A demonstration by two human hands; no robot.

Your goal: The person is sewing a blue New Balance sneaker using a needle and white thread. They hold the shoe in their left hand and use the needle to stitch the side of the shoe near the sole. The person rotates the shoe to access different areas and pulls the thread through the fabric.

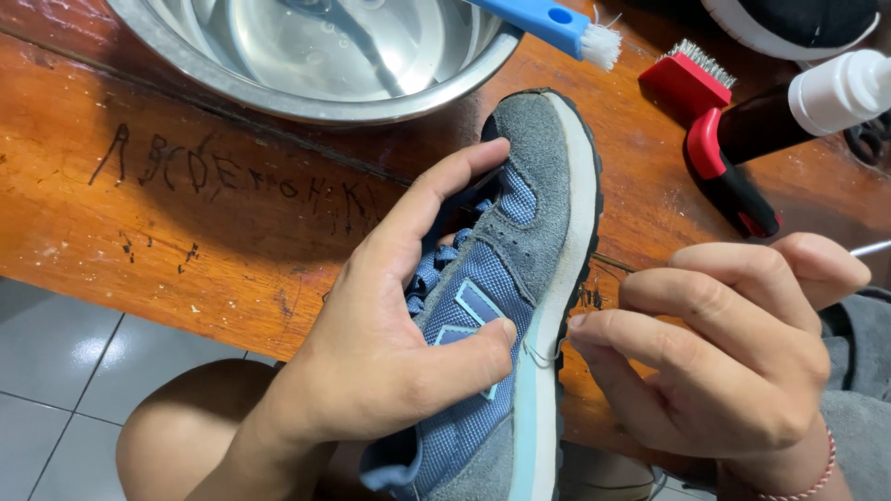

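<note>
A blue and grey sneaker [520, 241] lies on its side over the edge of a worn wooden table [186, 213], sole facing right. My left hand [390, 334] grips it across the laces and side panel, thumb on the blue mesh. My right hand [733, 343] is curled beside the pale sole [543, 371], fingertips pinching at a thin thread near the sole's edge. A thin white stick pokes out behind my right hand.
A steel bowl of water [316, 56] sits at the back. A blue-handled brush [557, 23] rests on its rim. A red and black wire brush [710, 139], a white-capped bottle [835, 88] and another shoe [798, 19] lie at back right. Grey floor tiles and my knee are below left.
</note>
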